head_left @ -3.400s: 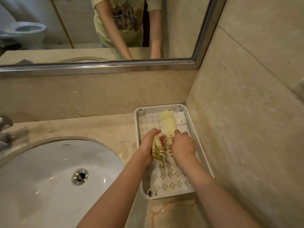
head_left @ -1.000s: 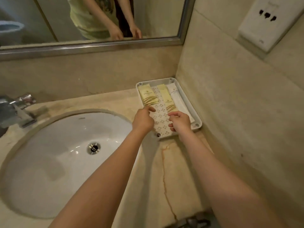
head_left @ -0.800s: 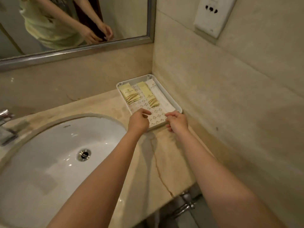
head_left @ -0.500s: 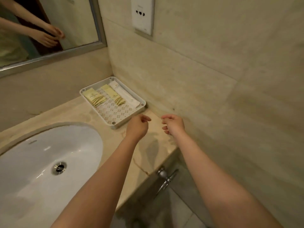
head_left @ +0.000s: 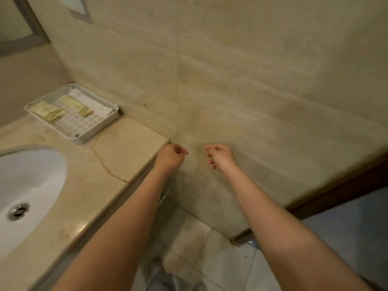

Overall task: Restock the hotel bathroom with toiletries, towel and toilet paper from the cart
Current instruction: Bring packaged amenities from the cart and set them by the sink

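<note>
Both arms reach forward, and the left grip point(head_left: 171, 158) and right grip point(head_left: 221, 157) hang apart in the air with fingers loosely curled, holding nothing. Half a second ago they hovered over the end of the counter point(head_left: 117, 148). Now they have drawn past its edge, in front of the tiled wall point(head_left: 252, 91) and above the floor point(head_left: 210, 259) (the view has swung right with them). The sink point(head_left: 31, 185) has slid to the left border. The white tray point(head_left: 98, 134), which the hands were arranging seconds earlier, sits well apart from them in the counter's far corner against the wall. In it lie three toiletries side by side: a yellow sachet point(head_left: 47, 112), a second yellow sachet point(head_left: 76, 106) and a white packet point(head_left: 90, 101) nearest the wall.
</note>
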### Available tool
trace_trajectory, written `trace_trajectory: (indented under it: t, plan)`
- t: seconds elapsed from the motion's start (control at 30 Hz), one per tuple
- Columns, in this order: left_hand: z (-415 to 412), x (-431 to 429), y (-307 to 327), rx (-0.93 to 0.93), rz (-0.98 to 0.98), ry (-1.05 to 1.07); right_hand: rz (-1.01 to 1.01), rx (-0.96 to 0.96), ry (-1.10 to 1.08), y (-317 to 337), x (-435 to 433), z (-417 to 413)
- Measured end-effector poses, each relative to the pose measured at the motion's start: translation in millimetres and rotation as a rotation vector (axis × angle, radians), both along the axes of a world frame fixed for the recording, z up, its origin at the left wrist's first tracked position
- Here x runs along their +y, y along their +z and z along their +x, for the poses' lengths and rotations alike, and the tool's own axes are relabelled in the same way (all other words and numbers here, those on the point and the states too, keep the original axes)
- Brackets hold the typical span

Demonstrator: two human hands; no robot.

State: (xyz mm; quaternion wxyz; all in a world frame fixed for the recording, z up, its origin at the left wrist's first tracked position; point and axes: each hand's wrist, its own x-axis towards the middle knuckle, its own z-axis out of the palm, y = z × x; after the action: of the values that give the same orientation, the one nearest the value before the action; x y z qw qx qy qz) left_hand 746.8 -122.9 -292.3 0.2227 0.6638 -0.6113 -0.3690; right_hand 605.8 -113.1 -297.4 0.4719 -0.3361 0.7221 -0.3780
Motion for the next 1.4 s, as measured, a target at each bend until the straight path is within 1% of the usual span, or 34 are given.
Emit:
trace_trajectory:
  t: [0.17,0.4,0.53,0.67,0.77,0.83,0.9,1.0,1.13,1.37,1.4]
  plan:
    - [-42.9,19.9,0.3,-0.01,0.026,-0.154,0.007,0.037,-0.109,2.7,42.1,-44.6]
    - [-94.3,44.5,6.6,0.061,0.014,-0.36,-0.05,0.137,-0.229,20.5,96.4,-85.5]
    - [-120.2,66.8,14.2,0.035,0.02,-0.527,-0.058,0.13,-0.335,27.9,130.3,-101.0]
    - [-153.5,96.2,20.8,0.04,0.035,-0.704,-0.03,0.162,-0.428,28.2,174.6,-121.1]
    - [-183.1,118.3,20.4,0.092,0.077,-0.839,-0.01,0.155,-0.515,26.8,207.6,-141.5]
    - [-203.3,129.7,19.6,0.114,0.115,-0.904,-0.005,0.133,-0.575,26.6,225.0,-156.1]
    - [-226.8,143.4,21.3,0.086,0.118,-0.961,-0.009,0.117,-0.638,28.4,242.0,-174.7]
    - [-265.1,169.3,27.3,0.106,0.125,-1.035,-0.025,0.102,-0.723,33.3,267.9,-208.8]
    - [-319.7,197.8,36.0,0.128,0.254,-1.067,-0.038,0.064,-0.797,34.6,296.4,-257.1]
    - [-443.6,234.8,42.3,0.235,0.361,-0.879,-0.014,0.045,-0.859,35.1,350.0,-373.8]
    - [-451.5,235.9,41.9,0.248,0.367,-0.859,-0.003,0.046,-0.854,35.0,352.6,-382.6]
